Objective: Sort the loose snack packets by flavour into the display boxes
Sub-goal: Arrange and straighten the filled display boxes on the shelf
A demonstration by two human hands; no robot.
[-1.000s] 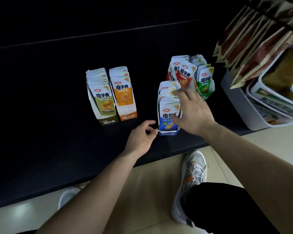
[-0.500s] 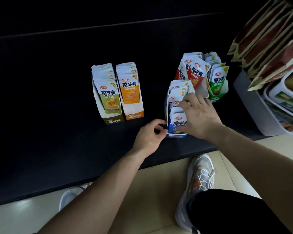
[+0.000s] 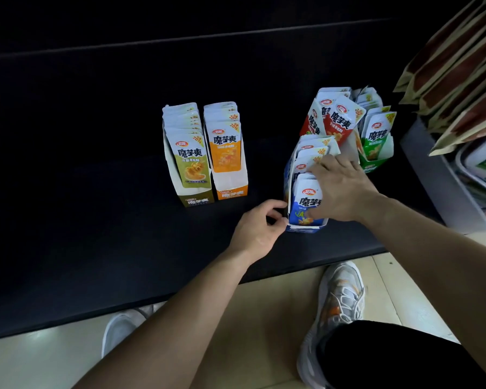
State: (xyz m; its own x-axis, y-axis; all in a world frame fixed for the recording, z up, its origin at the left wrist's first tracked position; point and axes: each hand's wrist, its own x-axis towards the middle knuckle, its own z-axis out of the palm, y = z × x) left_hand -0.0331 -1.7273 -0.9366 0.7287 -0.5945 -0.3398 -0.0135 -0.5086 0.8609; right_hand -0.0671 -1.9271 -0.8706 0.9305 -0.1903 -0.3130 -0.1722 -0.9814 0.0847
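Reading labels: every packet front carries 魔芋爽 under a small red oval logo that is too small to read, and the yellow corner badges say 20%. The same 魔芋爽 is on the front lips of the olive box (image 3: 197, 202) and orange box (image 3: 232, 193). The flavour lines are unreadable.

Hands:
- Left hand (image 3: 257, 228) is palm down with fingers curled. Thumb and forefinger pinch the front-left corner of the blue box (image 3: 306, 228).
- Right hand (image 3: 340, 189) comes in from the right. Its fingers are bent over the tops of the blue packets (image 3: 306, 203) in the front half of that box, gripping the front bunch.

Counts:
- 5 boxes stand upright on the bench (image 3: 96, 192), with packets in rows inside.
- Olive and orange touch side by side at left.
- Blue is near the bench's front edge, the red box (image 3: 348, 150) is just behind it, and the green box (image 3: 373, 164) is beside red.
- 2 red packets (image 3: 334, 124) lean at the front of their box.
- Packets per box can't be counted.
- 2 shoes (image 3: 340, 299) are on the floor.
- Brown bags (image 3: 455, 68) are at far right.
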